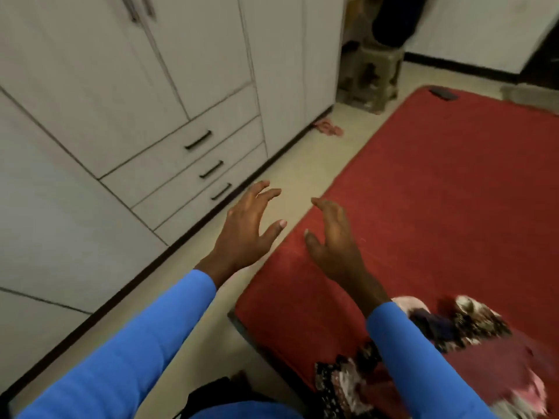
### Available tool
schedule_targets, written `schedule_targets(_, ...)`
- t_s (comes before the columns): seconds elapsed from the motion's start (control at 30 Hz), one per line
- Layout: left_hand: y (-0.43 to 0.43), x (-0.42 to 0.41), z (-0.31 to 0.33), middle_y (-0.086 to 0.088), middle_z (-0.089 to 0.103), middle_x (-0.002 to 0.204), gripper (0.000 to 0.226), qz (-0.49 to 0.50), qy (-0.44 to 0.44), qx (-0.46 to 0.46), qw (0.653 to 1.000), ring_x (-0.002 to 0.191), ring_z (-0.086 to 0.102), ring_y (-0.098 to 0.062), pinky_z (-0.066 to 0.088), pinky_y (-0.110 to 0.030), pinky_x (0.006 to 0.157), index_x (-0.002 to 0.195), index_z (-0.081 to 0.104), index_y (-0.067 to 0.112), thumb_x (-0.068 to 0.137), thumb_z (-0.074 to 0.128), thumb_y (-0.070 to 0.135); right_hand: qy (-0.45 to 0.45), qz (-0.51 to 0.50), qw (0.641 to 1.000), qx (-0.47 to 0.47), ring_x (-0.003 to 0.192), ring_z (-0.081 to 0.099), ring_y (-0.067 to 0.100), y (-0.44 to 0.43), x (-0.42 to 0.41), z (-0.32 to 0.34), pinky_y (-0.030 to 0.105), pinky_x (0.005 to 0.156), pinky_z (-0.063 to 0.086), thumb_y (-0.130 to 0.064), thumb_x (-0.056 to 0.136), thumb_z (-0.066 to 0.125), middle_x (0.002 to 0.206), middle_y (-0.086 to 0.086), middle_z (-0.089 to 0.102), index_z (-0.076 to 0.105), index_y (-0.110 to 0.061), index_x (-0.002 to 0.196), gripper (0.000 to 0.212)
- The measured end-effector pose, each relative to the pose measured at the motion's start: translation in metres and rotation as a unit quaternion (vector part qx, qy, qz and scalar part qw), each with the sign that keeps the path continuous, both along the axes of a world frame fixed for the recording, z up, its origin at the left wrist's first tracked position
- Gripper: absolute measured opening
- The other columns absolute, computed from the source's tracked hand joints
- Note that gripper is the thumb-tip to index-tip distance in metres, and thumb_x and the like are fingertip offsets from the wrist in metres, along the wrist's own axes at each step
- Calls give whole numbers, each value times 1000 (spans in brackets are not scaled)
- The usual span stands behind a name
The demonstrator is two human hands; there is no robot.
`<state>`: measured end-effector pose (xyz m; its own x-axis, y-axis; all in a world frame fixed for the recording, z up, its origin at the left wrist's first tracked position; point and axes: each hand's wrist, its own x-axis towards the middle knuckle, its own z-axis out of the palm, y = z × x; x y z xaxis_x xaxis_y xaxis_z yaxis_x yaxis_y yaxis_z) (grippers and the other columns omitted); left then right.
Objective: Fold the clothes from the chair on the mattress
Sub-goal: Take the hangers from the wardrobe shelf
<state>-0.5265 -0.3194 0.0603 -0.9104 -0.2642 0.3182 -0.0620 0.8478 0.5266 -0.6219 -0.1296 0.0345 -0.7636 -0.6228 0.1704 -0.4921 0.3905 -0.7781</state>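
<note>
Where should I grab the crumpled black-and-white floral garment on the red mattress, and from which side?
Probably pinch the crumpled black-and-white floral garment at its raised top fold, from above with the right hand; it lies bunched, no flat edge showing.

Red mattress [438, 192] on floor [290, 182]; clothes [453, 328] heaped at near end, dark object [443, 94] at far corner.

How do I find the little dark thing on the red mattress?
Find the big red mattress on the floor and follow it to its far corner, by the stool. A small, flat, dark thing lies there alone, unlike the colourful clothes heaped at the near end.
</note>
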Motion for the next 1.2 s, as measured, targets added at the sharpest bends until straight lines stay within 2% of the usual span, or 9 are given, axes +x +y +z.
schedule_targets(0.17, -99, 83, 29, 6, 32, 164, 59, 123, 54, 2, 991, 151, 32, -12, 40, -59, 113, 150, 47, 29, 96, 58, 51, 44, 117, 992, -26, 139, 42, 21, -124, 40, 47, 38, 115, 38, -24, 91, 61, 151, 4, 42, 41, -20, 152, 65)
schedule_targets(0.3, -190, 166, 55, 5, 33, 164, 58, 189, 86, -24, 978, 151, 33, -14, 40, -59, 113, 149, 48, 27, 97, 60, 49, 78, 219, 972, -35, 137, 43, 18, -245, 89, 85, 35, 109, 42, -27, 95, 61, 152, 1, 39, 40, -22, 153, 63)
schedule_targets(0.37, -236, 206, 69, 4, 33, 163, 58, 218, 98, -45, 970, 151, 34, -14, 42, -59, 112, 149, 48, 26, 97, 61, 48, 94, 263, 959, -46, 140, 41, 18, -305, 115, 103, 32, 111, 38, -27, 97, 62, 153, 1, 38, 40, -21, 154, 61)
schedule_targets(0.6, -366, 337, 108, 8, 31, 165, 58, 367, 147, -61, 917, 154, 29, -13, 40, -60, 114, 150, 46, 30, 97, 60, 49, 112, 384, 912, -90, 136, 41, 7, -486, 221, 153, 20, 107, 32, -24, 100, 63, 151, -5, 39, 39, -26, 153, 59)
schedule_targets(0.73, -419, 398, 118, 9, 29, 166, 63, 432, 152, -64, 887, 154, 28, -12, 38, -57, 117, 152, 42, 32, 96, 59, 53, 91, 455, 880, -104, 131, 40, -2, -566, 281, 163, 27, 109, 42, -27, 100, 64, 152, -12, 36, 38, -31, 154, 59)
schedule_targets(0.83, -457, 437, 125, 8, 27, 167, 69, 475, 134, -48, 868, 154, 27, -12, 36, -56, 119, 155, 35, 36, 93, 54, 61, 67, 491, 862, -106, 135, 44, 5, -624, 322, 172, 33, 113, 44, -26, 100, 65, 152, -11, 39, 39, -30, 154, 59)
schedule_targets(0.97, -505, 475, 142, 9, 32, 163, 72, 519, 159, -8, 840, 148, 33, -9, 37, -44, 121, 158, 31, 31, 97, 65, 46, 29, 529, 840, -115, 129, 49, 6, -698, 372, 186, 27, 107, 45, -23, 99, 67, 150, -9, 44, 42, -32, 151, 57)
schedule_targets(1.07, -549, 493, 157, 9, 37, 160, 75, 560, 219, 42, 798, 143, 37, -7, 42, -42, 116, 159, 32, 29, 96, 70, 40, 13, 545, 828, -135, 125, 49, 5, -755, 404, 194, 24, 103, 44, -21, 100, 66, 149, -5, 47, 43, -27, 152, 57)
schedule_targets(1.2, -619, 511, 181, 2, 45, 156, 72, 605, 267, 65, 747, 142, 44, -16, 43, -38, 114, 157, 34, 26, 97, 70, 39, -30, 540, 826, -158, 129, 46, 8, -825, 439, 205, 39, 109, 49, -22, 100, 65, 153, -1, 44, 36, -23, 157, 64)
